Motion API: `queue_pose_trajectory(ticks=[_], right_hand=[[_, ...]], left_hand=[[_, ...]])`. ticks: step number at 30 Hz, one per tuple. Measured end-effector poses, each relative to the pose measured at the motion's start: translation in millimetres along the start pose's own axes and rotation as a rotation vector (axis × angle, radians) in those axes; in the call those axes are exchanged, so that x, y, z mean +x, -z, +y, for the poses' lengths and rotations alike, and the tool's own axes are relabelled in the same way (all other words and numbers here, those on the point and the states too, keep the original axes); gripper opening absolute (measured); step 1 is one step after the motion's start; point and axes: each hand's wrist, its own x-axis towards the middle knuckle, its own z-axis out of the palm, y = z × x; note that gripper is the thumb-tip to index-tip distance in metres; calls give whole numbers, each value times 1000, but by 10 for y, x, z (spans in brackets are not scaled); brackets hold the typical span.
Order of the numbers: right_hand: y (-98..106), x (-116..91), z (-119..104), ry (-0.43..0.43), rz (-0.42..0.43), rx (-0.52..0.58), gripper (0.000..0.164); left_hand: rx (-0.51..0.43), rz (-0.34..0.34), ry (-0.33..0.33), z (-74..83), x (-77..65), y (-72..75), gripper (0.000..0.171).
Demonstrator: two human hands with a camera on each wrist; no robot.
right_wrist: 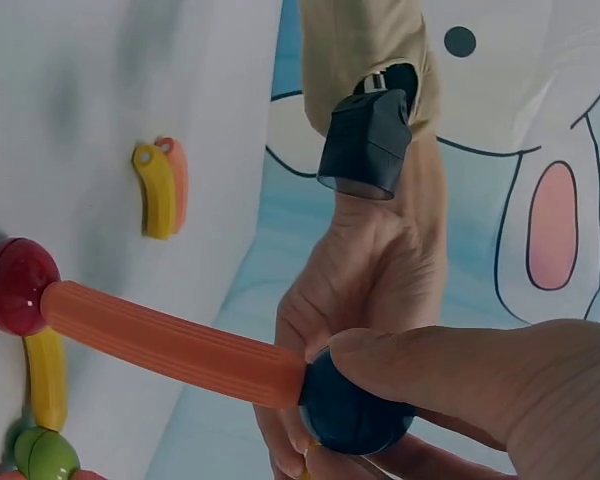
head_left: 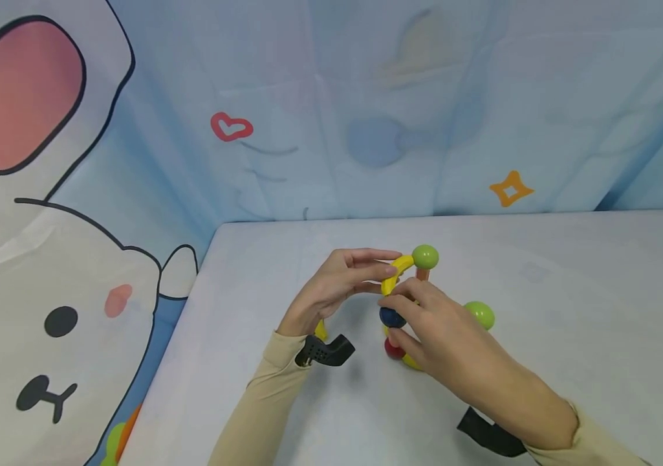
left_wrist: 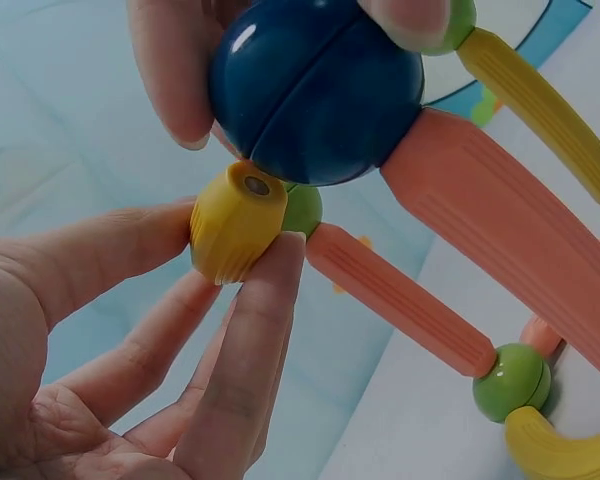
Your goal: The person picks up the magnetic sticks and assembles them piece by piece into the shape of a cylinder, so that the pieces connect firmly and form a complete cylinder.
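My left hand [head_left: 345,279] pinches a yellow curved magnetic rod [left_wrist: 228,235] between thumb and fingers. The rod's upper end meets a light green ball [head_left: 425,257], while its round metal tip shows right by the underside of a dark blue ball [left_wrist: 315,95]. That blue ball is gripped by the fingertips of my right hand [head_left: 447,327]. An orange rod [right_wrist: 170,345] runs from the blue ball down to a red ball [right_wrist: 22,287] at the base. Part of the structure is hidden behind my right hand in the head view.
On the white table [head_left: 587,310], another green ball [head_left: 479,315] belongs to the structure's right side. A loose yellow rod [right_wrist: 155,195] lies beside a loose orange rod [right_wrist: 180,190], near my left wrist. A printed blue cloth [head_left: 331,129] hangs behind the table.
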Motion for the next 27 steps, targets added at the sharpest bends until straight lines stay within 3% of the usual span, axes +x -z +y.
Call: queue_pose_trajectory(ticks=[5, 17, 22, 27], right_hand=[[-24, -5, 6, 14, 44, 4, 46], [-13, -16, 24, 23, 54, 16, 47], [136, -50, 67, 37, 101, 55, 52], [433, -103, 170, -23, 141, 24, 47]], left_hand=[[8, -1, 11, 8, -6, -10, 38], [22, 2, 11, 16, -10, -11, 38], [23, -7, 14, 5, -5, -15, 38], [22, -10, 19, -2, -6, -25, 38]])
